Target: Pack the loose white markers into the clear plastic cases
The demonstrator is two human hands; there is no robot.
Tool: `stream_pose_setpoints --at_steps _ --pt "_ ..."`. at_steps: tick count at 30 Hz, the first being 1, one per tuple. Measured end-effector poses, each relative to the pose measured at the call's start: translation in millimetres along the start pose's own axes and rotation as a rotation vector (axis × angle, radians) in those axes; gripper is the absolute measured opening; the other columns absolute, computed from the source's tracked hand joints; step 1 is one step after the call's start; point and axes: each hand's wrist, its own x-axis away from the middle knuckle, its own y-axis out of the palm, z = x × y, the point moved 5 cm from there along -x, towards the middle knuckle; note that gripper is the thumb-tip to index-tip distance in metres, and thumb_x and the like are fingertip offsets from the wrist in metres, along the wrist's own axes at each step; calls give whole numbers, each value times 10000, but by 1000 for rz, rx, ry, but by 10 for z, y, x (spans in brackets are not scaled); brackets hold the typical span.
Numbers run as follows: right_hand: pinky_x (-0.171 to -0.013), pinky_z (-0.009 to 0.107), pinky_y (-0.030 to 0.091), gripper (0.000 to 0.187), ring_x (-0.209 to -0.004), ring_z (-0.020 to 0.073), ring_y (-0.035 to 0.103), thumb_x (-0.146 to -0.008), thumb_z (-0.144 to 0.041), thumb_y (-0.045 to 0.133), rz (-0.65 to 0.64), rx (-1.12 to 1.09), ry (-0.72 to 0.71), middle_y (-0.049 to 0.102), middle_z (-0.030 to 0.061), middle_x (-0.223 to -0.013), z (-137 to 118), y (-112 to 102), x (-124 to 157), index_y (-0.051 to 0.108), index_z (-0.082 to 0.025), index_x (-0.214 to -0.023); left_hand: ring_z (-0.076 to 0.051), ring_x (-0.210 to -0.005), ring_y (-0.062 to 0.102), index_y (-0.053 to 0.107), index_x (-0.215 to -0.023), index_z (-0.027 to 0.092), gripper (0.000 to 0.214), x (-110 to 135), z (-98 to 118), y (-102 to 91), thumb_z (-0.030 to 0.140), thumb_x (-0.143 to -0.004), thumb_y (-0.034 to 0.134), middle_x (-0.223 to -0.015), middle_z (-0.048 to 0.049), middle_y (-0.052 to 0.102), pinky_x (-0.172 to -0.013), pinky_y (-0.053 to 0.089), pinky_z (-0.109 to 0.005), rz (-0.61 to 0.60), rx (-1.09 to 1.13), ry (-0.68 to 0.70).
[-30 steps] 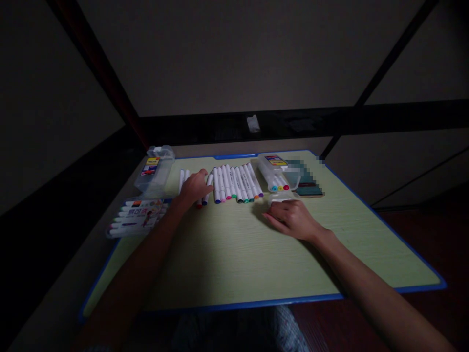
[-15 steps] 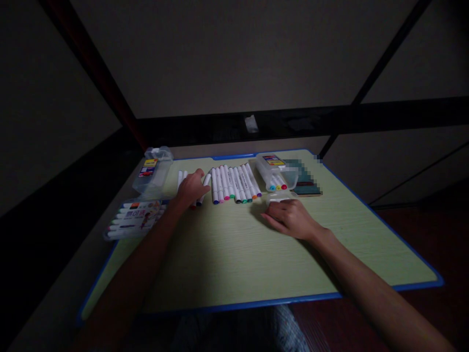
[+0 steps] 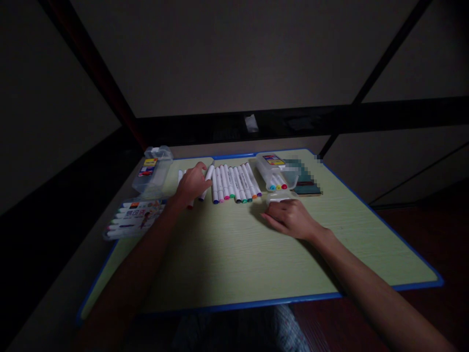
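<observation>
My left hand (image 3: 194,184) is closed on a white marker (image 3: 208,177) with a dark blue end, at the left end of the marker row. More white markers lie partly hidden under that hand, one with a red end (image 3: 190,204). To its right, a row of white markers (image 3: 234,183) with coloured ends lies side by side. My right hand (image 3: 289,217) rests on the table, fingers curled, against the lid (image 3: 282,195) of a clear plastic case (image 3: 264,171). Whether its fingers grip anything is hidden. Several markers with blue, yellow and red ends show inside that case.
Another clear case (image 3: 156,178) stands at the table's back left. In front of it lies a flat pack of markers (image 3: 135,218) with a printed cover. A dark green, partly pixelated object (image 3: 308,188) lies at the right. Blue edging (image 3: 234,305) runs round the table (image 3: 227,259).
My left hand has shifted slightly, and the marker in it has moved a little up and to the right, closer to the row. My right hand has stayed put.
</observation>
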Motion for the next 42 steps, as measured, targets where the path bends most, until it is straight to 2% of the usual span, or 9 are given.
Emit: stream_pose_setpoints --at_steps 4,7,11,16,22,27,34,42 --pt "-517 254 272 375 -476 88 420 -910 -257 381 1 2 1 523 -9 -536 3 2 1 545 -166 -585 -135 -560 510 525 -972 170 350 -7 61 20 146 -624 555 -601 35 534 -546 350 -241 26 173 37" --pt "-519 256 272 371 -476 89 424 -908 -259 386 2 6 -2 522 -7 -534 4 6 -2 538 -167 -583 -104 -545 491 522 -909 160 297 -20 86 80 119 -619 565 -596 47 511 -525 349 -210 26 417 -7" --pt "-519 256 265 373 -471 86 421 -908 -260 389 1 6 6 523 -7 -530 5 1 -6 536 -166 -579 -60 -485 451 512 -847 138 214 20 192 196 91 -644 561 -586 48 510 -477 329 -174 -84 876 -123" --pt "-520 251 265 376 -473 84 417 -909 -253 387 -6 -4 7 526 -6 -532 -1 -4 -1 544 -160 -580 -40 -442 418 548 -824 116 130 187 477 359 87 -700 521 -560 45 488 -433 295 -167 -241 1314 -209" --pt "-521 253 264 374 -480 89 412 -910 -263 381 -7 -11 9 520 -7 -540 6 10 2 553 -163 -593 -70 -537 510 586 -819 135 120 430 737 720 115 -702 567 -650 6 580 -473 330 -178 -477 1537 -360" --pt "-518 251 254 385 -480 87 398 -910 -259 374 -10 -18 16 511 -9 -536 6 6 -6 544 -164 -578 -61 -509 479 612 -815 125 120 564 847 866 157 -704 579 -649 -3 594 -413 246 -171 -605 1685 -367" --pt "-521 253 251 378 -480 90 400 -907 -261 381 -3 4 11 522 -6 -538 7 14 0 544 -162 -581 -47 -535 447 611 -783 133 97 647 827 894 141 -687 623 -671 5 575 -455 245 -169 -566 1808 -420" --pt "-528 253 241 359 -506 94 419 -900 -256 349 -39 -38 9 544 9 -568 23 38 22 579 -154 -644 -55 -604 469 651 -794 130 155 681 849 946 68 -652 650 -790 -35 625 -512 294 -183 -630 1796 -347"
